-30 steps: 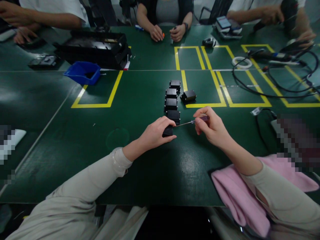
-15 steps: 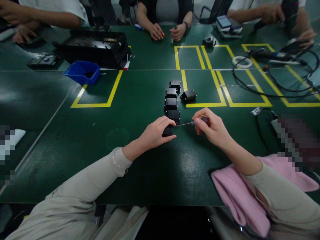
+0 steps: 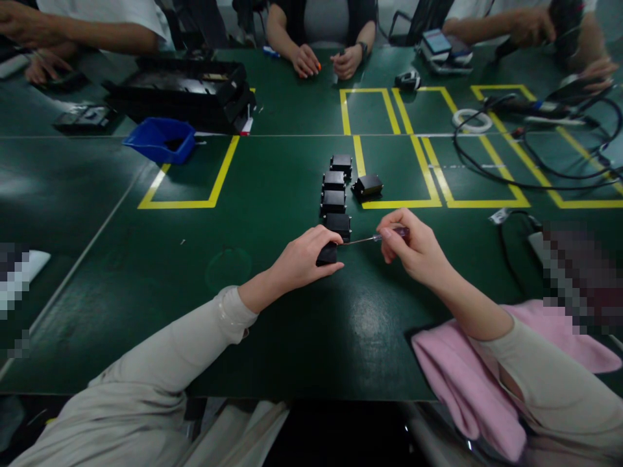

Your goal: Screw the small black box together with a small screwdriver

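My left hand (image 3: 306, 256) grips a small black box (image 3: 326, 254) on the green table, thumb on the near side and fingers over the far side. In my right hand (image 3: 411, 246) is a screwdriver (image 3: 402, 232) with a dark, partly clear handle. Its thin shaft points left, and the tip reaches the right end of the held box; the exact contact point is too small to make out. Just beyond stands a column of similar black boxes (image 3: 333, 199) with small metal bits at their ends. Another black box (image 3: 368, 185) lies tilted to the right of the column.
Yellow tape outlines (image 3: 402, 204) mark the table. A blue scoop-like bin (image 3: 163, 139) and stacked black trays (image 3: 180, 91) are at the far left. Black cables (image 3: 487, 174) cross the right side. A pink cloth (image 3: 452, 363) lies under my right forearm. Co-workers sit across the table.
My right hand and the screwdriver handle have shifted very slightly to the right. My left hand and the box stay in place.
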The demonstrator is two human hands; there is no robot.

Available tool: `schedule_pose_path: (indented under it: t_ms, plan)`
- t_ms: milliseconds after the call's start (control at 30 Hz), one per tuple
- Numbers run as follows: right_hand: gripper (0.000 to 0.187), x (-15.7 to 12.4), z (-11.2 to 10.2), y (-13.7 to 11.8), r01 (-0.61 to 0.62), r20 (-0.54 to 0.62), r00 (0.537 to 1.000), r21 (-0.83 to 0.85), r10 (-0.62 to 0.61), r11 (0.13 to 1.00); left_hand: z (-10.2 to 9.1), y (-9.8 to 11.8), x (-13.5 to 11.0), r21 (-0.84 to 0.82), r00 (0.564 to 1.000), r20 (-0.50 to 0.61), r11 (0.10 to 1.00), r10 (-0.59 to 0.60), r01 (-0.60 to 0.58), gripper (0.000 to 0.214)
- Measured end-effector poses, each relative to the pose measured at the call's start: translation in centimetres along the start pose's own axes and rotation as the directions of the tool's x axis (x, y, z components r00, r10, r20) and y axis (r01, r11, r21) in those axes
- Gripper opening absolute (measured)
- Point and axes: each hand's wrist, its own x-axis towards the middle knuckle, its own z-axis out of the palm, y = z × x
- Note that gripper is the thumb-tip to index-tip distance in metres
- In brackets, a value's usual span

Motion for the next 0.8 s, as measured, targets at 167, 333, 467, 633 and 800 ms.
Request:
schedule_pose_path:
  t_ms: [167,333,467,633,800]
  plan:
    - [0.021,0.04,0.1,0.09,-0.009,-0.01,1.0,0.031,0.009,0.999,0.02,-0.05,-0.05,-0.007,1.0,0.002,1.0,0.007,-0.007,0.034]
    - [0.024,0.12,0.07,0.12,-0.028,0.002,1.0,0.047,0.028,0.999,0.1,-0.17,-0.12,-0.006,1.0,-0.001,1.0,0.016,-0.016,0.035]
    - [0.026,0.13,0.03,0.04,-0.031,-0.006,1.0,0.063,0.031,0.998,0.09,-0.12,-0.08,-0.008,1.0,0.0,1.0,0.006,-0.006,0.034]
    - [0.028,0.14,-0.01,0.12,-0.037,0.006,0.999,0.051,0.037,0.998,0.04,-0.02,-0.06,-0.006,1.0,-0.008,1.0,0.007,-0.007,0.034]
    - [0.031,0.23,0.06,0.01,-0.04,-0.016,0.999,0.079,0.041,0.996,0.05,-0.06,-0.09,-0.011,1.0,-0.002,1.0,0.002,-0.002,0.034]
